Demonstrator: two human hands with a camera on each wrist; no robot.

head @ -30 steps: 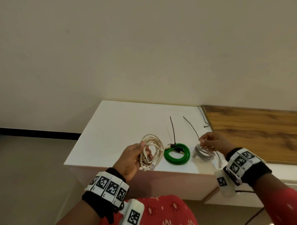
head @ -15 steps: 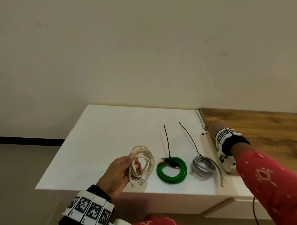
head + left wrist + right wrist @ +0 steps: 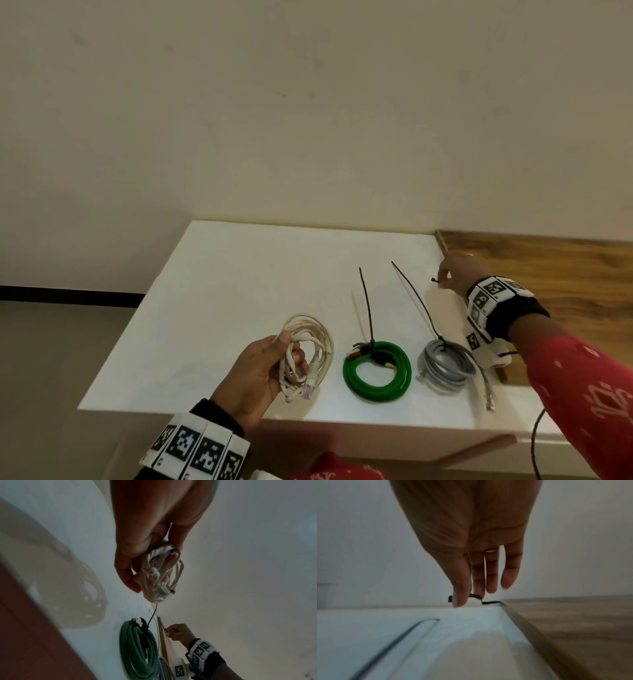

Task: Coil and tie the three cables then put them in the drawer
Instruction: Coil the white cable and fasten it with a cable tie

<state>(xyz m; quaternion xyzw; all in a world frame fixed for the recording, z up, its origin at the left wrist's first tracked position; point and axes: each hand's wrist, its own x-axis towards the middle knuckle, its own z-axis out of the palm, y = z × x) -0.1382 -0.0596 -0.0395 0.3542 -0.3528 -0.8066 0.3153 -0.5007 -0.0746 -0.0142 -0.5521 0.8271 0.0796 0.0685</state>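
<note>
**Cream cable in my left grip, loose zip tie in my right**

My left hand (image 3: 255, 371) is clenched around the cream cable (image 3: 308, 353), which I hold coiled above the near left part of the white desk (image 3: 239, 274). My thumb lies over the top of the bundle and my fingers (image 3: 126, 566) curl round it from below, as the left wrist view shows. 1 clear plug (image 3: 70, 389) hangs from the bottom of the coil. I see no tie on this cable.

My right hand (image 3: 457, 272) reaches to the far right corner of the desk, just beside the wooden surface (image 3: 548, 274) that adjoins it. There my thumb and forefinger pinch a loose black zip tie (image 3: 476, 597) near its head end. The strap runs kinked from my fingertips (image 3: 462, 599) toward the seam between desk and wood. My other fingers hang fairly straight, and 1 wears a ring (image 3: 490, 550).

The other 2 cables lie on the desk between my hands. The green cable (image 3: 376, 371) is a flat round coil, bound by a black zip tie (image 3: 367, 308) whose long tail stands up and away from me. Just to its right lies the grey cable (image 3: 445, 368), also coiled and bound by a second black tie (image 3: 416, 303) with its tail slanting up to the left. 1 grey end with a plug (image 3: 489, 401) trails toward the front edge. The 2 coils are near each other but apart.
</note>
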